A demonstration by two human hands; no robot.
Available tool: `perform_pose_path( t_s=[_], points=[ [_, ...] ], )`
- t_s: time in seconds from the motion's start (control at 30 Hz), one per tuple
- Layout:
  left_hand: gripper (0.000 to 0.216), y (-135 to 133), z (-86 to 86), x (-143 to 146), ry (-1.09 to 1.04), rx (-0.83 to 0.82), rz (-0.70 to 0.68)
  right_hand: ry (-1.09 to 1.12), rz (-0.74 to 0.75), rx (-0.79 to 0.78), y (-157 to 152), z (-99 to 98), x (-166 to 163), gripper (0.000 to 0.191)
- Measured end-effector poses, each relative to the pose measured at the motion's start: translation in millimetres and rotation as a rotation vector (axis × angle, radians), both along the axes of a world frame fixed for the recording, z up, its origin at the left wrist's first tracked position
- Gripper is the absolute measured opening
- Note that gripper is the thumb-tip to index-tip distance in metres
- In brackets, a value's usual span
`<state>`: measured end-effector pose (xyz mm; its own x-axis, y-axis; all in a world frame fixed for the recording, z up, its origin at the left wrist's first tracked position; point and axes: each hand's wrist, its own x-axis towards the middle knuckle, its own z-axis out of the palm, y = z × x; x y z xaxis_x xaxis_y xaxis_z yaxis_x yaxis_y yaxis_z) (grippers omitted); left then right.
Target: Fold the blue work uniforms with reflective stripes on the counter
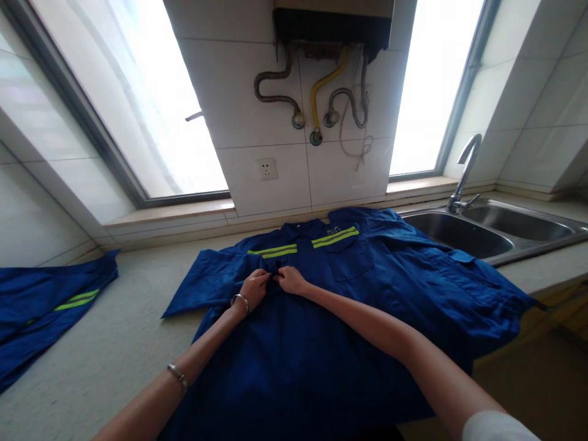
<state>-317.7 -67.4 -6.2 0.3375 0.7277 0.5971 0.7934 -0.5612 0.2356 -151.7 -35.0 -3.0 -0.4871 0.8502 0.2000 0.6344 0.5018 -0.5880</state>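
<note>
The left hand (253, 286) and right hand (290, 279) meet with fingers pinched on the front opening of a blue work jacket (349, 306), just below its collar. The jacket lies flat, front up, on the bench (114, 343), with yellow-green stripes (303, 244) across its chest. The fastening appears barely begun; what the fingertips grip is too small to tell. A second blue garment (41, 306) lies at the left, partly cut off. A sink (487, 229) sits at the right.
</note>
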Motion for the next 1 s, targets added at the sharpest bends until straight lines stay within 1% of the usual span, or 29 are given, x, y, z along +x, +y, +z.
perform_pose_path(
  t_s=[0.17, 0.47, 0.57, 0.67, 0.77, 0.83, 0.9, 1.0],
  points=[
    [0.033, -0.8, 1.7, -0.7, -0.011, -0.036, -0.019, -0.016, -0.003, 0.005, -1.3, 0.9, -0.3, 0.023],
    [0.031, 3.1, -3.9, -9.4, -0.062, -0.107, -0.050, -0.015, 0.031, 0.023, 1.2, -1.5, -0.1, 0.021],
    [0.030, 3.6, -4.0, -9.7, -0.073, -0.119, -0.048, 0.004, 0.043, 0.033, 2.5, -3.1, 0.1, 0.021],
    [0.030, 4.4, -3.2, -6.8, -0.119, -0.113, -0.016, 0.019, 0.055, 0.026, 3.8, -3.0, -0.1, 0.020],
    [0.031, 5.0, -1.5, -2.3, -0.191, -0.088, 0.009, 0.044, 0.061, -0.034, 4.5, -0.7, -0.3, 0.015],
    [0.030, 5.0, -0.2, -0.1, -0.216, -0.066, 0.021, 0.094, 0.067, -0.120, 4.3, 0.9, 0.0, 0.016],
    [0.029, 4.7, 0.9, 1.0, -0.231, -0.027, 0.065, 0.159, 0.065, -0.216, 3.9, 2.1, 0.4, 0.019],
    [0.027, 4.6, 1.4, 1.0, -0.231, 0.017, 0.114, 0.239, 0.025, -0.299, 3.2, 2.9, 1.0, 0.020]
  ],
)
